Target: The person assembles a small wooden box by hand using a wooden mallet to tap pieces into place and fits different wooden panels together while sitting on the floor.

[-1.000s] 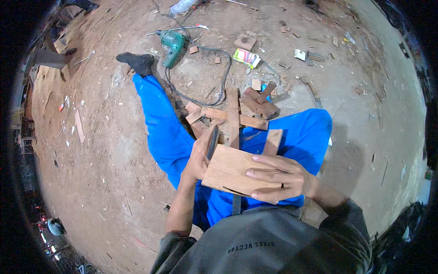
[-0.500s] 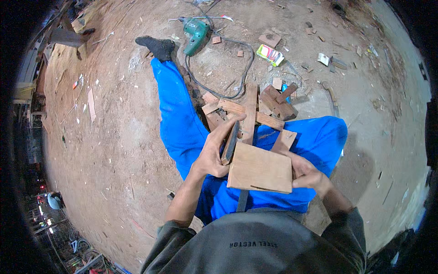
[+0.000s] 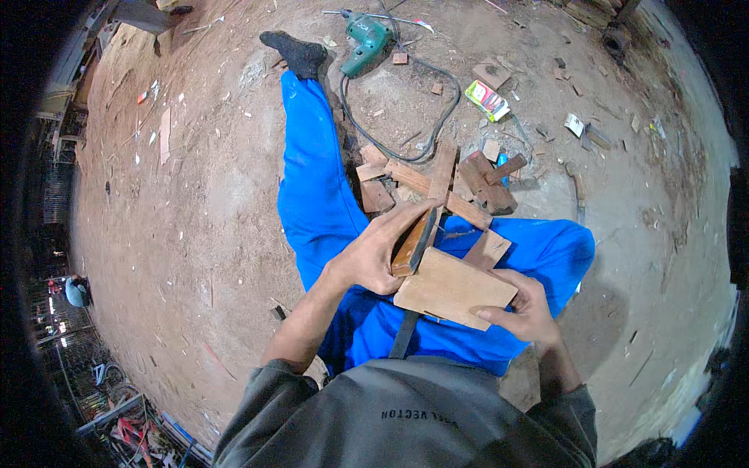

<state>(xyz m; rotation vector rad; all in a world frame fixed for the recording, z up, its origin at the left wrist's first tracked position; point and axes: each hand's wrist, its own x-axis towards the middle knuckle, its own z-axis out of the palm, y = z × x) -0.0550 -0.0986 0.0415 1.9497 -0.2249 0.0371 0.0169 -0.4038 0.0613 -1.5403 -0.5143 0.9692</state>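
Flat board [image 3: 452,287], apparently being positioned, is gripped at its right edge by the right hand [image 3: 527,308], the left hand [image 3: 374,253] clasping a wooden block [image 3: 411,253]; repositioning likely calls for steadiness.

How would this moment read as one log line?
left hand: grips narrow wooden block | right hand: grips flat board at its right end | ahead: green drill
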